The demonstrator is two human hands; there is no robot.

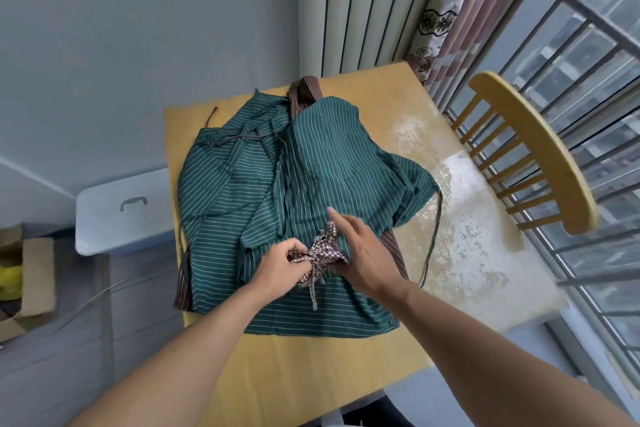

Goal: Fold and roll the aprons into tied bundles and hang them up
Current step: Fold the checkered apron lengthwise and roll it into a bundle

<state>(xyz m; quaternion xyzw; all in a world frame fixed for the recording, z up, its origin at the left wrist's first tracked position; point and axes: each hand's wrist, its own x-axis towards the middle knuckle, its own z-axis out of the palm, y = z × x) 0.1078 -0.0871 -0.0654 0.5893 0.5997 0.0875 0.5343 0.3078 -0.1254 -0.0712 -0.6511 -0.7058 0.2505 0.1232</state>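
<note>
A small rolled bundle of brown-and-white checked apron (320, 253) is held above a heap of green striped aprons (311, 166) spread over the wooden table (467, 236). My left hand (277, 265) grips the bundle's left end. From the right, my right hand (363, 253) holds the other end, its index finger stretched out. A checked tie strap hangs down from the bundle's knot. Under the green heap, a brown striped apron (306, 90) shows at the far edge.
A wooden chair (533, 152) stands at the table's right, beside window bars. Against the left side of the table sits a pale blue storage box (124, 211), with cardboard boxes (31, 277) on the floor further left. Curtains hang behind the table.
</note>
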